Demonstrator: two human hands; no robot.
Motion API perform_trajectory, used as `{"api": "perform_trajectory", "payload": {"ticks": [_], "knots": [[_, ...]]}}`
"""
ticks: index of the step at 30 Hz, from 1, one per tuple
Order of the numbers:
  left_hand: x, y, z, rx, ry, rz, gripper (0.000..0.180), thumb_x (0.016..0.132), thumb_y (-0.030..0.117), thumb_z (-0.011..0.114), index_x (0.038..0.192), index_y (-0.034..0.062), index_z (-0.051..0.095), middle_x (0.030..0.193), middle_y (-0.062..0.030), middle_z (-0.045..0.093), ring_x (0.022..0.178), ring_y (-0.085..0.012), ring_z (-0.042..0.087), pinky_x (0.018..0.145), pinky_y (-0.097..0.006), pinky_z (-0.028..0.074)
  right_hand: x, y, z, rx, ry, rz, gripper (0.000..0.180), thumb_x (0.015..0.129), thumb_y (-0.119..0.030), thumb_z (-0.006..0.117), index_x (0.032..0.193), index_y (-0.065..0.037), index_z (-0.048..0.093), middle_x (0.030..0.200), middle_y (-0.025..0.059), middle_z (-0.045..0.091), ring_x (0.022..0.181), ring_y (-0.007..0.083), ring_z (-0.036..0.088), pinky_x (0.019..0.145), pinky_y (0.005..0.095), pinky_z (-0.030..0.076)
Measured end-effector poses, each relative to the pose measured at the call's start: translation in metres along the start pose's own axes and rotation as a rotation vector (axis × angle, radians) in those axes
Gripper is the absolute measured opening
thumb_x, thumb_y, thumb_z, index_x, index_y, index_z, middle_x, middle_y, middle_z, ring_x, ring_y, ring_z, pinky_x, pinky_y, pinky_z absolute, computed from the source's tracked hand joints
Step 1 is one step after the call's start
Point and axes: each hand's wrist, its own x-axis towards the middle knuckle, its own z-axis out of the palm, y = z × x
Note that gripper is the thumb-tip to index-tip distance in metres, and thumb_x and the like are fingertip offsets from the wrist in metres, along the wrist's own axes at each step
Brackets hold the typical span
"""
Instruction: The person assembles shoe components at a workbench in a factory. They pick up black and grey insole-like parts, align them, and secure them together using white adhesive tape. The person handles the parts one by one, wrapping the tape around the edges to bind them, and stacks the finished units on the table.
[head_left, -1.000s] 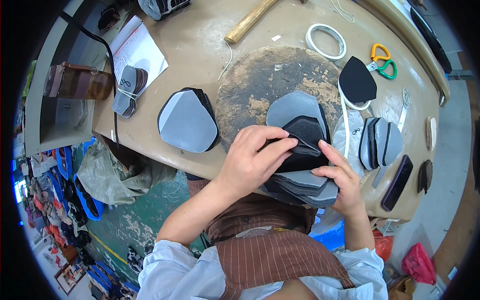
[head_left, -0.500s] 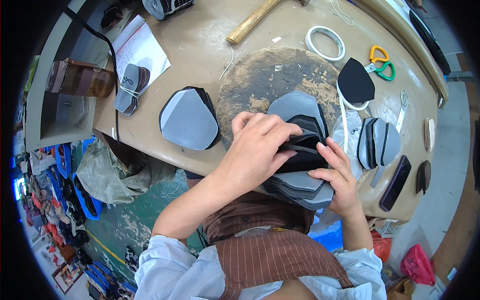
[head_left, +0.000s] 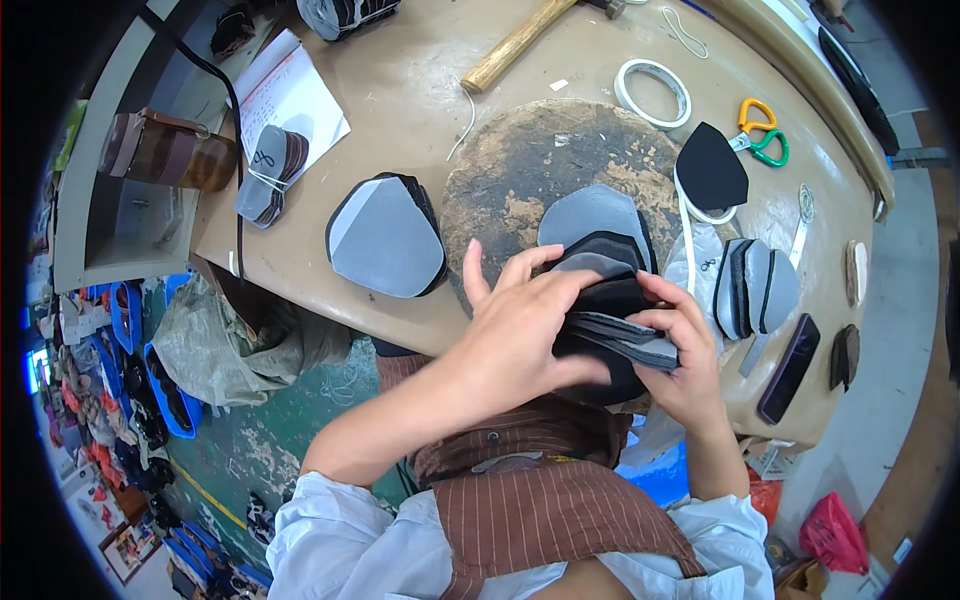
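My right hand [head_left: 690, 360] pinches a small stack of grey and black shoe-shaped cut pieces [head_left: 625, 340] between thumb and fingers, at the near edge of the round wooden block. My left hand [head_left: 515, 325] lies against the left side of these pieces with its fingers spread and thumb stretched out below. Its fingertips reach over more black and grey pieces [head_left: 605, 250] standing fanned behind the stack. Beyond them a larger grey piece [head_left: 595, 215] lies on the block [head_left: 510, 150]. My left hand partly hides the lower black pieces.
Left of the block sits another pile of grey pieces [head_left: 385, 240]. A hammer [head_left: 515, 45] lies at the back, near a tape roll [head_left: 652, 93]. On the right are scissors [head_left: 757, 130], a black piece [head_left: 712, 168], a bundle of pieces [head_left: 757, 287] and a phone [head_left: 789, 368].
My left hand's fingers have spread apart and its thumb has moved down. The grey pieces in my right hand have moved up, uncovering black ones below.
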Motion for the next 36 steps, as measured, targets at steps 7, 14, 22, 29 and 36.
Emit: {"api": "perform_trajectory", "payload": {"ticks": [7,14,22,29,36], "knots": [[-0.017,-0.002,0.029,0.099,0.178,0.048,0.046,0.060,0.001,0.076,0.102,0.0167,0.065,0.114,0.0022,0.062,0.132,-0.0279,0.040,0.100,-0.068,0.005,0.039,-0.010,-0.045,0.344,-0.134,-0.044,0.024,0.079,-0.010,0.067,0.101,-0.002,0.066,0.114,0.0171,0.060,0.103,0.0272,0.060,0.088,0.0336,0.046],[-0.021,-0.005,0.037,0.078,0.252,0.068,0.049,0.063,0.002,0.072,0.108,0.0190,0.063,0.120,0.0016,0.059,0.132,-0.0253,0.040,0.098,-0.065,0.012,0.097,-0.044,-0.031,-0.150,-0.494,-0.311,0.013,0.081,-0.016,0.066,0.078,-0.004,0.069,0.074,0.0091,0.066,0.068,0.0265,0.059,0.067,0.0351,0.043],[-0.074,-0.006,0.031,-0.248,0.212,0.395,0.036,0.066,0.004,0.071,0.101,0.0130,0.064,0.105,-0.0029,0.063,0.105,-0.0200,0.061,0.092,-0.044,0.042,0.095,-0.018,-0.021,-0.446,-0.453,-0.153,0.018,0.067,-0.011,0.076,0.073,-0.004,0.060,0.077,0.0076,0.057,0.080,0.0284,0.052,0.072,0.0370,0.041],[-0.128,-0.043,-0.030,-0.797,0.227,0.015,0.034,0.071,0.001,0.074,0.104,0.0017,0.064,0.098,-0.0103,0.067,0.089,-0.0236,0.066,0.077,-0.031,0.051,0.115,-0.036,-0.024,-0.510,-0.570,-0.034,0.021,0.067,-0.010,0.077,0.080,-0.002,0.062,0.083,0.0091,0.060,0.084,0.0272,0.055,0.074,0.0347,0.043],[-0.142,-0.066,-0.025,-0.647,0.279,-0.072,0.036,0.065,0.001,0.073,0.100,0.0077,0.067,0.126,-0.0136,0.055,0.114,-0.0274,0.056,0.093,-0.035,0.045,0.168,-0.096,0.079,-0.441,-0.442,-0.398,0.053,0.074,-0.020,0.076,0.119,-0.003,0.056,0.112,0.0114,0.063,0.102,0.0240,0.059,0.089,0.0339,0.044]]}}
